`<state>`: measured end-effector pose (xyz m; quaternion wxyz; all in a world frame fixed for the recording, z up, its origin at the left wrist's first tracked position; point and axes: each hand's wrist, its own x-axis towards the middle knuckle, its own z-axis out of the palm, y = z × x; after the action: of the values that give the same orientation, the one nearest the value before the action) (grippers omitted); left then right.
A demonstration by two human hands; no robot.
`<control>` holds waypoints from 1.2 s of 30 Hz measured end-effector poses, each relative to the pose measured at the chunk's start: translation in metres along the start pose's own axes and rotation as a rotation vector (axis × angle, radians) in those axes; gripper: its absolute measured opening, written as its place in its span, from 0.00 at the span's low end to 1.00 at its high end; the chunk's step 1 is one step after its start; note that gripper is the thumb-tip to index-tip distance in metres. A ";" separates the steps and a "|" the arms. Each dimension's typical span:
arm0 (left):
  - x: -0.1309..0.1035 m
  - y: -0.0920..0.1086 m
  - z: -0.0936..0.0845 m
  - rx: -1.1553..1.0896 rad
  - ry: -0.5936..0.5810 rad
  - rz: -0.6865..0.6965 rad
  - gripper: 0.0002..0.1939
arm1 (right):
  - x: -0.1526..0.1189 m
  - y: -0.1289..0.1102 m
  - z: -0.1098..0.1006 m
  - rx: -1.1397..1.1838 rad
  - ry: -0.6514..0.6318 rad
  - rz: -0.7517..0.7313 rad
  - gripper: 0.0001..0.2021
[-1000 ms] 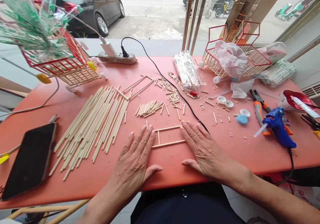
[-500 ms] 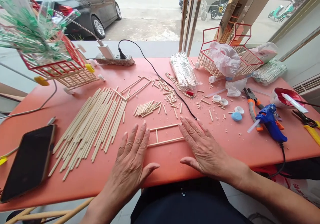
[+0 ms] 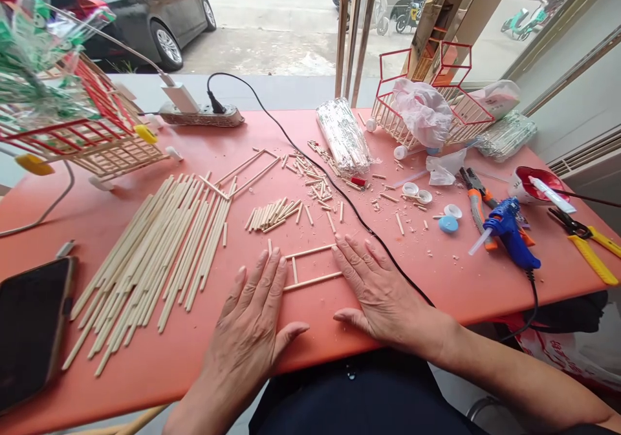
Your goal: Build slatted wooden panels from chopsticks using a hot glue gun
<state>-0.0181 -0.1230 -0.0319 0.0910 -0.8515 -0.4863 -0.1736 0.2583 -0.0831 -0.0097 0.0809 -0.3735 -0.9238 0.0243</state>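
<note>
Head camera: both of my hands lie palm down at the near edge of the orange table (image 3: 310, 331). Between them sits the ladder-shaped stick frame (image 3: 313, 281), flat on the surface, two long rails joined by one visible crosspiece near its left end.

My left hand (image 3: 252, 312) is flat, fingers extended and thumb set apart, covering the frame's left end. My right hand (image 3: 373, 286) is likewise outstretched, thumb apart, its fingertips over the right rail ends. Neither hand pinches anything; how firmly they press, I cannot tell. A short stick (image 3: 270, 247) protrudes just beyond my left fingertips.

Left of my left hand: a spread of long wooden sticks (image 3: 145, 260), then a dark-screened smartphone (image 3: 33, 331). Beyond my fingertips: a group of short cut sticks (image 3: 272, 215) and, farther off, a second stick frame (image 3: 255, 178), touching or nearly touching the long sticks.

Right of my right hand: a black power cable (image 3: 356, 212) passing close by, a light-blue bottle cap (image 3: 449, 224), a blue glue gun (image 3: 507, 225) overlapping orange-and-grey pliers (image 3: 476, 209), and yellow-handled cutters (image 3: 592, 257).
</note>
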 end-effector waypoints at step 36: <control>-0.003 0.000 -0.007 -0.051 -0.027 -0.014 0.42 | -0.023 -0.008 -0.009 -0.095 -0.014 0.078 0.49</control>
<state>-0.0214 -0.1279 -0.0264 0.0613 -0.8524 -0.4889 -0.1750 0.2707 -0.1051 -0.0033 0.0558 -0.4125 -0.9092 -0.0137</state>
